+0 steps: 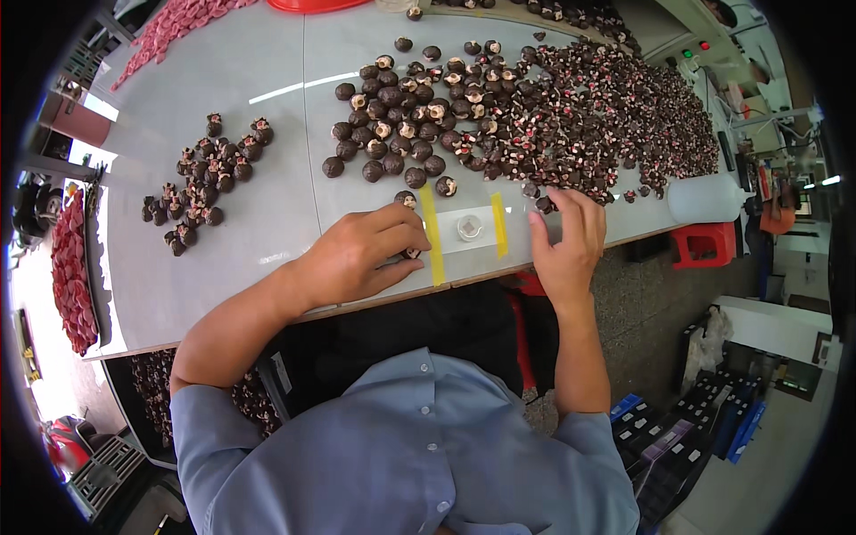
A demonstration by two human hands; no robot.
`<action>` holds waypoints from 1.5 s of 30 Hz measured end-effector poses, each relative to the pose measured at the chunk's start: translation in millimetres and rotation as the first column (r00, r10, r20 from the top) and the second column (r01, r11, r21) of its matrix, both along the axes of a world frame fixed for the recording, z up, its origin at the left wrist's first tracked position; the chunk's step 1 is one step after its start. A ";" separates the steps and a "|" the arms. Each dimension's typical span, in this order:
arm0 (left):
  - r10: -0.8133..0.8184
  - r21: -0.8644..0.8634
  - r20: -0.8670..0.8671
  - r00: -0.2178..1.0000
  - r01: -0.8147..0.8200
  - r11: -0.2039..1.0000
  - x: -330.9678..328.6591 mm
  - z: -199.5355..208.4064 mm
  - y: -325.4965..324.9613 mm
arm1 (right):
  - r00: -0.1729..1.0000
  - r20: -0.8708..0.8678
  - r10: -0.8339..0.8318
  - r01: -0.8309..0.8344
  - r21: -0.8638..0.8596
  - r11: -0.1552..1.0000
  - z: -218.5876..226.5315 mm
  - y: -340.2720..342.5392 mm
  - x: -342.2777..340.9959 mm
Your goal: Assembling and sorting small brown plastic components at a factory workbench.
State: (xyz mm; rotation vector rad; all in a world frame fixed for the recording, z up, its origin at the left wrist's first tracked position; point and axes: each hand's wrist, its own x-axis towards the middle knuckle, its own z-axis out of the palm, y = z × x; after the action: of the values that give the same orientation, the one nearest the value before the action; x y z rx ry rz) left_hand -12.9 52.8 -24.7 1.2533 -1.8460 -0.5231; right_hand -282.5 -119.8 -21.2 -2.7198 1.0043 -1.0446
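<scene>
My left hand (366, 253) is at the table's front edge, fingers curled around a small dark brown ball-shaped piece (411, 253) with a pale part, mostly hidden. Just beyond its knuckles lies a dark ball with a cream opening (406, 199). My right hand (572, 239) reaches the near edge of a heap of small dark pieces with pink and white bits (593, 116); thumb and fingertips close on one dark piece (546, 205). Between my hands, a small clear round fixture (470, 228) sits on a white patch flanked by yellow tape strips (432, 234).
Many dark brown balls (392, 116) spread over the table's middle. At left is a group of balls with pinkish tops (214, 169). A white bottle (704, 198) lies at the right edge, above a red stool (704, 244). Pink pieces (174, 36) lie far left.
</scene>
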 end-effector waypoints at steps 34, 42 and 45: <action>0.095 0.292 -0.194 0.976 -0.034 0.956 1.8 14.6 0.0 | 0.755 -0.434 0.492 -0.383 0.319 0.867 51.8 -16.5 20.6; 0.217 0.238 -0.148 0.965 -0.178 0.955 5.1 8.3 -5.8 | 0.873 -0.142 0.466 -0.350 0.482 0.803 48.6 -14.0 7.4; 0.225 0.260 -0.184 0.957 -0.173 0.950 5.1 5.5 -7.8 | 0.914 -0.118 0.388 -0.272 0.533 0.801 49.9 -9.9 2.6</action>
State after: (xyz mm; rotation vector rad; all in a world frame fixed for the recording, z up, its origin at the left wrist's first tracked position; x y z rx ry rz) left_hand -7.8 45.0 -19.2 1.4672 -1.4899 -0.7554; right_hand -279.9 -129.7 28.7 -2.4590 0.6551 -0.3499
